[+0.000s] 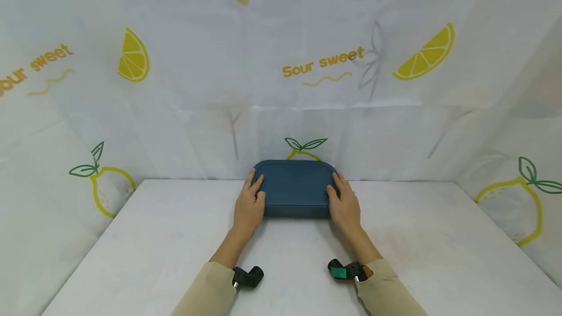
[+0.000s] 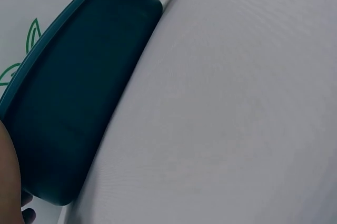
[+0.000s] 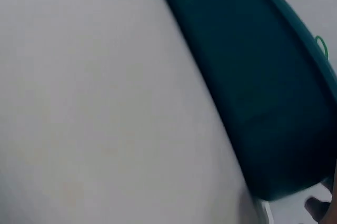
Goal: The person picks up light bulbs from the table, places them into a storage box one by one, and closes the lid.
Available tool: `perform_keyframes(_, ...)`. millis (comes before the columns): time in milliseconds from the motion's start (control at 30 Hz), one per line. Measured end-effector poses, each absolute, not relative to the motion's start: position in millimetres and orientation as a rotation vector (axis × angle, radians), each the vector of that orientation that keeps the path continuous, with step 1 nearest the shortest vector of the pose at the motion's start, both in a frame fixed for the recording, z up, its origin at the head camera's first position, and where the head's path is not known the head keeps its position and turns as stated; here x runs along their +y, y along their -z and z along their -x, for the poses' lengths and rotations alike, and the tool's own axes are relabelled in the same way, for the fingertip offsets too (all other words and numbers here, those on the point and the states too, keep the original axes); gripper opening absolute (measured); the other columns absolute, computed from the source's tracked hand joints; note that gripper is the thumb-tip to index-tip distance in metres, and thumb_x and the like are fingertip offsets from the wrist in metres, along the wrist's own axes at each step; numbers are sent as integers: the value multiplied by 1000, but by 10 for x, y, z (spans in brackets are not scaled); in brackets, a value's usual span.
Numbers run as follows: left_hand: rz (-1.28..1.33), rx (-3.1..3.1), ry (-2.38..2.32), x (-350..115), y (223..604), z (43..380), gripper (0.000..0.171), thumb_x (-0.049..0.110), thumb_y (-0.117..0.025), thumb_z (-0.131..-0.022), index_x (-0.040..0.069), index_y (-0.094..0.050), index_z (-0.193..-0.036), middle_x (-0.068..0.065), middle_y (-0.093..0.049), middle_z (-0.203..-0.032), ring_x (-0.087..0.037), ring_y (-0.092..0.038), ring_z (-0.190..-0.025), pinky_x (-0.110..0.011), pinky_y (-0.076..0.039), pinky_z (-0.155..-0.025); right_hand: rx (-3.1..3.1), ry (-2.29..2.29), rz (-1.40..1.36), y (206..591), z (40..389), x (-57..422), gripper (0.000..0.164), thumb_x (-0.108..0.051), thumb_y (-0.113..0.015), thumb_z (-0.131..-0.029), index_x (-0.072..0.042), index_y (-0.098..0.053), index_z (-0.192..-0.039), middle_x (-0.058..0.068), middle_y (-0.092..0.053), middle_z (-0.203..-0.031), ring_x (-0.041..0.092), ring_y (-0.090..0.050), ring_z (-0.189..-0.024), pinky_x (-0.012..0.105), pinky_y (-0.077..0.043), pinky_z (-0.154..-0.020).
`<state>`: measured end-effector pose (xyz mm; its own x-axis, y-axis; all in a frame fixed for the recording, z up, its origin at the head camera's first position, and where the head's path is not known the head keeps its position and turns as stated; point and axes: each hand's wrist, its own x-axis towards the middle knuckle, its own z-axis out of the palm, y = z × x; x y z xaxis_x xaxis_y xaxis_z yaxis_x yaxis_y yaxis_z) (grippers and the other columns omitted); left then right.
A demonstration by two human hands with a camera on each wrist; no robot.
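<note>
A dark blue rectangular box (image 1: 296, 184) with rounded corners and a flat, lid-like top is between my two hands at the far side of the table. My left hand (image 1: 249, 206) grips its left end, thumb at the near corner and fingers along the side. On the right end, my right hand (image 1: 344, 204) holds it the same way. The left wrist view gives the box's long smooth side (image 2: 84, 87), with fingertips curling under the near end. From the right wrist, the same side (image 3: 253, 77) appears. Whether its base touches the table cannot be told.
The white table (image 1: 296, 262) extends toward me and out to both sides. Behind it hangs a white cloth (image 1: 197, 62) printed with lemons and lettering, which also covers the left and right sides. Each wrist wears a small black camera (image 1: 248, 277).
</note>
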<state>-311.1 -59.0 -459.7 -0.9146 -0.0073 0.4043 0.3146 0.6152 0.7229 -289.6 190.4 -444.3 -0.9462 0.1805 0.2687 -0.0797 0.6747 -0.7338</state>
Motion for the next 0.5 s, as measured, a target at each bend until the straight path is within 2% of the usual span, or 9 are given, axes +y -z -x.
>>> perform_keyframes(33,251,-2473,1195,-588,4585,3110,54,16,-40,-97,11,-50,-150,-6,-32,-166,-32,-37,-150,-45,-47,-108,-2568,-1147,61,4455,2899,1931,55,-34,-38,-109,-10,-33,-159,12,-26,-168,38,-22,-156,57,-16,-127)
perform_keyframes(100,250,-2480,1178,-591,4561,3110,53,17,-42,-97,12,-53,-148,-5,-37,-164,-34,-40,-149,-52,-41,-116,-2566,-1138,33,4471,2900,1979,55,-36,-38,-109,-11,-34,-158,11,-28,-168,35,-25,-156,56,-21,-126)
perform_keyframes(200,250,-2503,1165,-601,4537,3113,52,20,-44,-96,13,-54,-147,-5,-39,-163,-37,-44,-145,-55,-39,-117,-2554,-1140,10,4483,2901,2016,55,-39,-38,-109,-12,-37,-157,13,-30,-167,36,-27,-155,57,-23,-125)
perform_keyframes(500,252,-2512,1187,-664,4559,3147,52,21,-47,-95,16,-55,-146,-3,-39,-163,-34,-42,-147,-54,-38,-118,-2576,-1123,-4,4484,2893,2010,57,-43,-34,-109,-12,-36,-158,15,-30,-166,37,-27,-154,59,-23,-124)
